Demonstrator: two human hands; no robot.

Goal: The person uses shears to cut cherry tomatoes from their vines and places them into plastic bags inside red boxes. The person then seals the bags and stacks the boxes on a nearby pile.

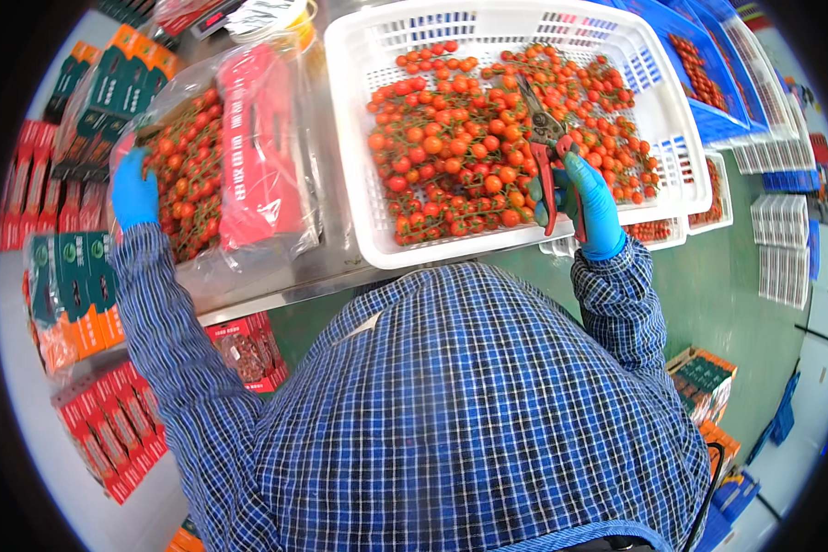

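Note:
My left hand (135,190), in a blue glove, reaches into the left side of an open box of cherry tomatoes on the vine (190,172). Its fingertips touch the tomatoes there; whether they grip any is hidden. A red printed box lid (259,145) under clear plastic film lies against the right side of that box. In my gloved right hand (583,200) is a pair of red-handled pruning shears (545,131), its blades pointing away from me. The shears hang over a white plastic crate (369,252), where several clusters of cherry tomatoes (455,148) lie.
Box and crate rest on a stainless-steel table (248,290). Blue crates (724,117) with tomatoes stand beyond the white crate at right. Stacked red cartons (114,421) and green-orange cartons (76,276) line the left. A white container with tomatoes (721,196) sits below at right.

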